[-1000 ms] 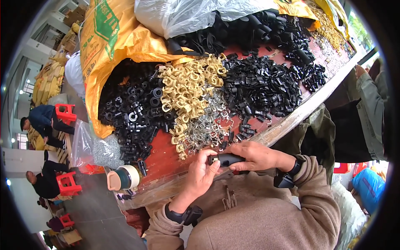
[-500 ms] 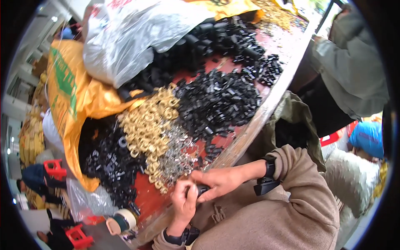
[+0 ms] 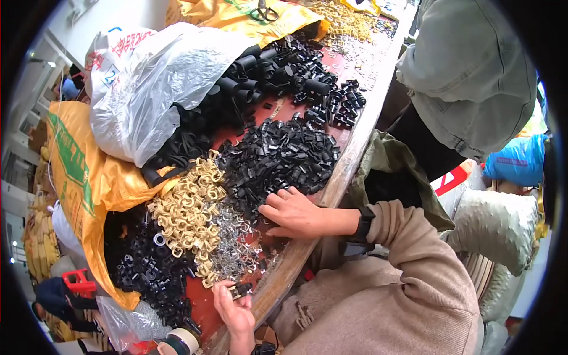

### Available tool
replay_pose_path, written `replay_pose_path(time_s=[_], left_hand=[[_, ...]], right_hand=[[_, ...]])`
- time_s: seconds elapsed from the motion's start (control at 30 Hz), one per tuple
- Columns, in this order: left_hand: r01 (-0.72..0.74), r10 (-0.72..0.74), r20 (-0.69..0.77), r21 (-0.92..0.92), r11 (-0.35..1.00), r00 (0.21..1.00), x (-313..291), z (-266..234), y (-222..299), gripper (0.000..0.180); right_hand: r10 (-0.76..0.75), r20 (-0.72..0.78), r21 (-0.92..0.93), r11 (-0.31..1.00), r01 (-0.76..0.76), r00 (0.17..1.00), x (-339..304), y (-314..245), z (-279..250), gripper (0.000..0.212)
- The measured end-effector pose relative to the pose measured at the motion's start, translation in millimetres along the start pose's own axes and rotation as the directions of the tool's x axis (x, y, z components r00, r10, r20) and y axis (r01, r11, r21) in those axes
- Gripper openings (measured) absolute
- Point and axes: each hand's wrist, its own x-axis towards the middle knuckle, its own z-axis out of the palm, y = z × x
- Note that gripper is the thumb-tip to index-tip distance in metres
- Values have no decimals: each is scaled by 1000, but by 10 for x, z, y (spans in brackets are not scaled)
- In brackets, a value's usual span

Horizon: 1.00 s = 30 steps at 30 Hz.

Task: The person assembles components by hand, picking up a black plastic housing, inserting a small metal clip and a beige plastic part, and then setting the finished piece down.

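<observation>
My left hand (image 3: 235, 313) is closed on a small black plastic part (image 3: 239, 290), held between thumb and fingers near the table's front edge. Its exact kind is too small to make out. My right hand (image 3: 296, 215) reaches over the table edge with its fingers apart, the tips touching the near side of a pile of small black plastic pieces (image 3: 278, 157). Left of that hand lie small silvery metal pieces (image 3: 235, 239). Beyond these is a heap of gold-coloured rings or buckles (image 3: 188, 204).
A red table (image 3: 204, 302) has a worn wooden edge (image 3: 331, 207). Black ring-like parts (image 3: 145, 266) spill from an orange sack (image 3: 77, 171). A clear plastic bag (image 3: 154, 89), black cylinders (image 3: 239, 86) and scissors (image 3: 264, 12) lie farther back. Another person's grey sleeve (image 3: 473, 77) is at right.
My hands, together before, have separated. The right moved up and forward to the black pieces; the left moved lower left, holding the black part. The view has shifted, and the person at right leans nearer.
</observation>
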Motion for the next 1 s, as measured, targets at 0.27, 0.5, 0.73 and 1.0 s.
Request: replay_pose_path(time_s=[0.27,0.5,0.73,1.0], left_hand=[[177,-165,120,-96,980,979,-70,111,-129,31],[214,-197,100,-208,954,975,-229,108,-108,29],[308,-256,221,-245,919,941,-269,-28,-99,25],[145,-116,163,-179,973,980,-335,-88,-115,21]], right_hand=[[-219,-112,505,828,245,969,-24,-593,273,43],[-256,-51,580,779,237,965,-65,-730,254,42],[-242,-103,626,738,252,965,-80,-824,254,35],[-208,-131,588,771,245,969,-111,-890,349,33]])
